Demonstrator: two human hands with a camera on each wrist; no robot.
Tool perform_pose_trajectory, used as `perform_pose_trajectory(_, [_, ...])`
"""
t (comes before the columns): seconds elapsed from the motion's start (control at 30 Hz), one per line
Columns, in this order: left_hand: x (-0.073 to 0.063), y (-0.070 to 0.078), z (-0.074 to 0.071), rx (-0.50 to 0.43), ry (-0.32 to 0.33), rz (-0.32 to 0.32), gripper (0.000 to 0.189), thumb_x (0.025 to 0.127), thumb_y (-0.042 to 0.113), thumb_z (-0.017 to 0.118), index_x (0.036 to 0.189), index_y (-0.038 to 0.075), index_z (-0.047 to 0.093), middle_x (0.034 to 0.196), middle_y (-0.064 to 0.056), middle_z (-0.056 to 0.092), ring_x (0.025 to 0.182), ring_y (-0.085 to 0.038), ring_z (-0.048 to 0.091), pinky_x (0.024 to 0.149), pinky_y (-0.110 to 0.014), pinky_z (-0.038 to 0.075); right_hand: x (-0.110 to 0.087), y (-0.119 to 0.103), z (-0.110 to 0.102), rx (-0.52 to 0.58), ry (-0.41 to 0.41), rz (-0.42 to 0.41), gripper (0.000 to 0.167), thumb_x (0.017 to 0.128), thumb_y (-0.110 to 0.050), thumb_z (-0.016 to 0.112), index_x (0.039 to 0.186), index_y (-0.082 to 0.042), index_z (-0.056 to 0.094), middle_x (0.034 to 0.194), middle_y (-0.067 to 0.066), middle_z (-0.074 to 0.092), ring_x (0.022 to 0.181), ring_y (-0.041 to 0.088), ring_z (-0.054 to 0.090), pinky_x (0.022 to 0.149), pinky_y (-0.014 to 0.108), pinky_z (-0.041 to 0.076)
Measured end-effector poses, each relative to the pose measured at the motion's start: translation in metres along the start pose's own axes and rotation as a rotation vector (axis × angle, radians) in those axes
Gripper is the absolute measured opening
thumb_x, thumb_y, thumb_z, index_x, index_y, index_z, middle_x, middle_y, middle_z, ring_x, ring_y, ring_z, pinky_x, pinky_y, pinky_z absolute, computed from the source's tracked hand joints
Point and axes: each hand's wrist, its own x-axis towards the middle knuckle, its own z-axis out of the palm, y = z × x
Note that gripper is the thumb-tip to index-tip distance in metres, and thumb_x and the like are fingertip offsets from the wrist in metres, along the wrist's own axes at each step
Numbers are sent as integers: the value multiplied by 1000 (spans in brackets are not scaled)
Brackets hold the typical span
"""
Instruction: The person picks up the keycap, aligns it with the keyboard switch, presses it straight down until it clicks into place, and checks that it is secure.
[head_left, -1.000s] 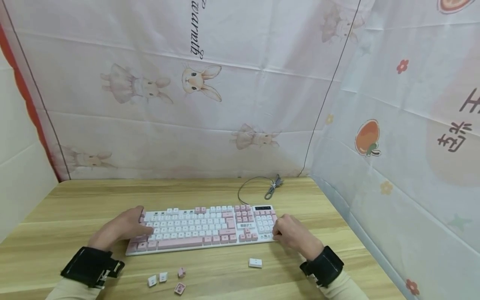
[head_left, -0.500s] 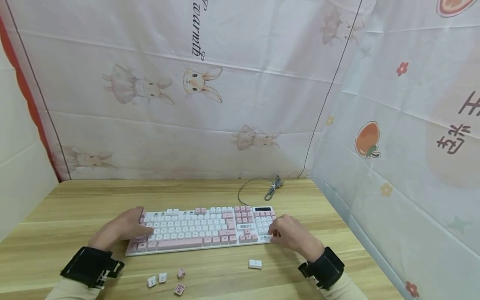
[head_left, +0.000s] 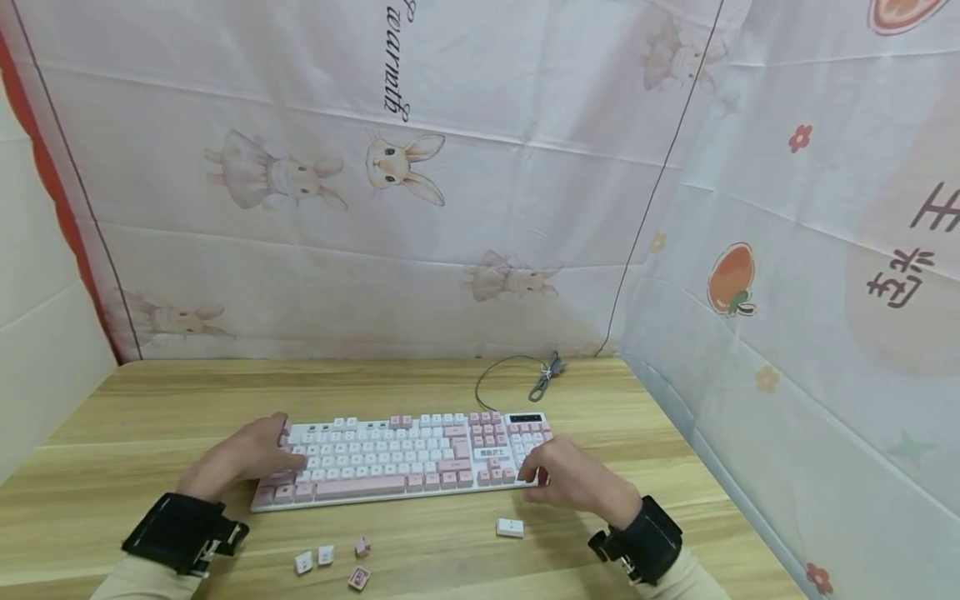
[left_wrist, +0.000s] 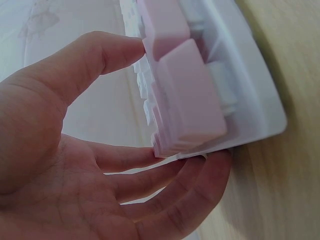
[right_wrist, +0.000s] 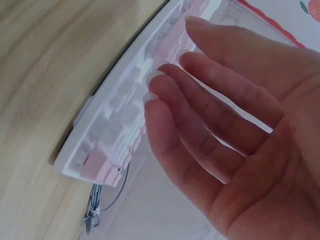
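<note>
A pink and white keyboard point(head_left: 390, 458) lies flat on the wooden table. My left hand point(head_left: 243, 454) grips its left end, thumb over the keys and the other fingers at the edge; the left wrist view shows pink keys point(left_wrist: 192, 95) close to the thumb. Over the lower right corner is my right hand point(head_left: 570, 475), with nothing between its loosely bent fingers point(right_wrist: 195, 130). A wide white keycap point(head_left: 510, 527) lies just in front of the keyboard, near that hand. Some spots in the top row show bare switches point(head_left: 375, 424) without caps.
Loose on the table at the front left are two white keycaps point(head_left: 326, 555) and two pink keycaps point(head_left: 359, 578). Behind the keyboard lies its tied grey cable point(head_left: 547, 375). Printed cloth point(head_left: 450, 208) hangs at the back and right of the table point(head_left: 225, 387).
My right hand has moved left and slightly toward me, from the keyboard's right edge to its lower right corner. The left hand, keyboard and loose keycaps stay in place.
</note>
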Motion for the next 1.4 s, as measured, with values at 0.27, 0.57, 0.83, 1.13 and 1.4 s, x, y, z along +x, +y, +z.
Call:
perform_pose_trajectory(0.27, [-1,1,-1,-3,0,3,99,91,34,76,146,-27,22,148,-50,32,136,-65,36,112,-71,37,1,-11,2,33,-29,17,17,83,-11,85,98,-6,81,92,5,80,75,4,67,69,14,55])
perform_pose_trajectory(0.57, [-1,1,-1,-8,0,9,98,91,33,75,146,-28,21,148,-51,31,136,-66,35,112,-71,37,2,-21,5,9,-67,10,22,85,-17,84,105,-8,80,100,4,80,84,6,71,76,17,58])
perform_pose_trajectory(0.83, [-1,0,-1,-13,1,5,100,91,35,76,147,-27,21,148,-51,31,136,-66,35,112,-71,37,1,-26,13,9,-77,-1,28,81,-17,86,107,-9,79,105,2,80,92,9,72,82,19,58])
perform_pose_trajectory(1.13, [-2,1,-1,-7,5,11,98,91,33,76,146,-28,22,148,-51,32,136,-66,36,112,-71,37,1,-29,19,-3,-134,33,29,80,-24,89,106,-17,80,103,-7,77,92,1,67,82,16,55])
perform_pose_trajectory(1.4, [-2,0,0,8,12,30,98,92,33,75,145,-28,22,147,-51,33,135,-66,36,111,-71,38,3,-32,22,-22,-145,22,23,79,-22,89,100,-19,81,92,-11,75,80,-3,62,73,12,52])
